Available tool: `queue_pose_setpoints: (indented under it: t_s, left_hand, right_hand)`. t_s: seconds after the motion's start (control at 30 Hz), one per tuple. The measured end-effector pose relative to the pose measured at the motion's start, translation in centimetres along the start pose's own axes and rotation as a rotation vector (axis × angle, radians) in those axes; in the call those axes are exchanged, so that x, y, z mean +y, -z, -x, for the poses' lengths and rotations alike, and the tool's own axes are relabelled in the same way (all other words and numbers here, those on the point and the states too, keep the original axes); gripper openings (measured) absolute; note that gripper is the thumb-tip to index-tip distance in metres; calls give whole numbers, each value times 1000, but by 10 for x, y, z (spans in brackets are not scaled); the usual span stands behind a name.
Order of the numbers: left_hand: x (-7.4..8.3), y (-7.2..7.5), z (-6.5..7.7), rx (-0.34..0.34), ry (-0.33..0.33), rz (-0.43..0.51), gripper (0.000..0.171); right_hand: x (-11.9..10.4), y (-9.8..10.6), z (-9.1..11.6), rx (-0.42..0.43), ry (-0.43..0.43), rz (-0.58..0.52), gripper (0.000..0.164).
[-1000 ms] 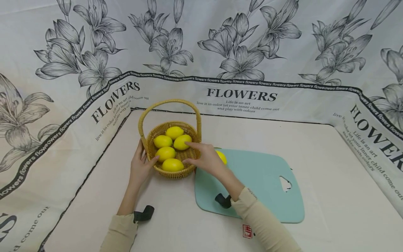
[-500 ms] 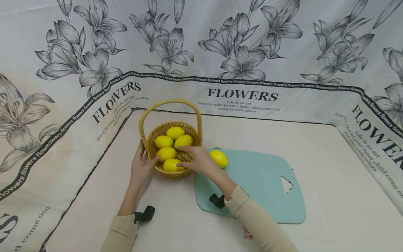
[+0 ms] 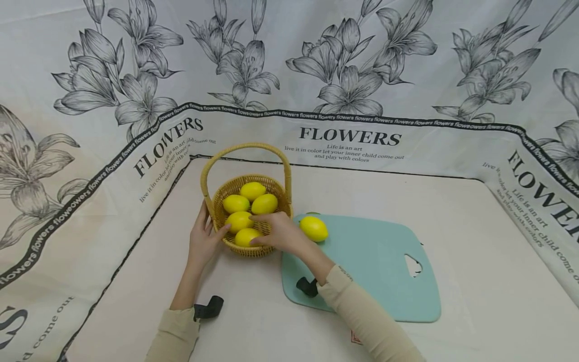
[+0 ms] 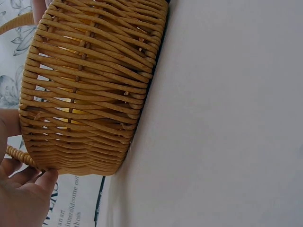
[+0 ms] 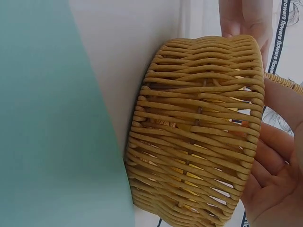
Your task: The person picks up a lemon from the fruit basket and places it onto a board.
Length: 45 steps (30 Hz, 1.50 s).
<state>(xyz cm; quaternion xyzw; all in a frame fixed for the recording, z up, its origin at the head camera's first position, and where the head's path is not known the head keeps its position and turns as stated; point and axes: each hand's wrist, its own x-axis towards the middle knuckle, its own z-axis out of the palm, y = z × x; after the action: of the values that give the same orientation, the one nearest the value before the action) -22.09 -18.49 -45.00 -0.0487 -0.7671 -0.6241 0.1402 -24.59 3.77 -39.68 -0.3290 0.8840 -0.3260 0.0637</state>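
The left hand point(image 3: 203, 241) grips the left rim of a woven wicker basket point(image 3: 258, 252), thumb over the rim and fingers on the outside. Several yellow lemons point(image 3: 253, 191) lie in the basket. Over the basket's right rim reaches the right hand point(image 3: 287, 232). Its thumb tip overlaps the right end of the front lemon point(image 3: 245, 237), and its index fingertip lies beside the lemon point(image 3: 238, 221) behind that one. In the right wrist view the fingers point(image 5: 272, 146) show past the rim, loosely bent. Another lemon point(image 3: 314, 229) rests on the blue-green cutting board point(image 3: 362, 266).
The basket's tall arched handle point(image 3: 246, 146) stands up over the lemons. A small green piece point(image 3: 312, 213) peeks out at the board's far left edge. Black wrist mounts point(image 3: 210, 307) sit at both cuffs. Flower-printed cloth point(image 3: 348, 85) walls the white table at back and sides.
The right hand has moved left and toward the front lemon, uncovering the lemon on the cutting board. The left hand keeps its hold on the basket rim.
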Motion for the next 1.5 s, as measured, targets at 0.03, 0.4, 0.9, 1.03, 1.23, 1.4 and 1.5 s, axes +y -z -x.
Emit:
queue_pose_setpoints:
  t_s: [0.03,0.4,0.9,1.03,1.23,1.4,1.5]
  left_hand:
    - [0,0,0,2,-4,-1,89]
    - [-1,0,-1,-1,-15,8,91]
    - [37,-2,9,-16,10,-4,87]
    - [37,-2,9,-13,11,-16,86]
    - [36,-2,8,-12,16,-19,86]
    - [37,-1,9,-13,23,-14,86]
    - [37,-1,9,-14,27,-15,86]
  right_hand:
    - [0,-1,0,-3,-1,2,61]
    - [0,-6,-3,-3,24,25,56]
    - [1,-5,-9,-55,19,61,48]
    - [0,-4,-12,-78,-9,69,48]
    - [-1,-4,-15,-113,-31,74,46]
    - [-2,-5,-18,-135,-30,76,44]
    - [-2,-4,-18,-141,-24,69,43]
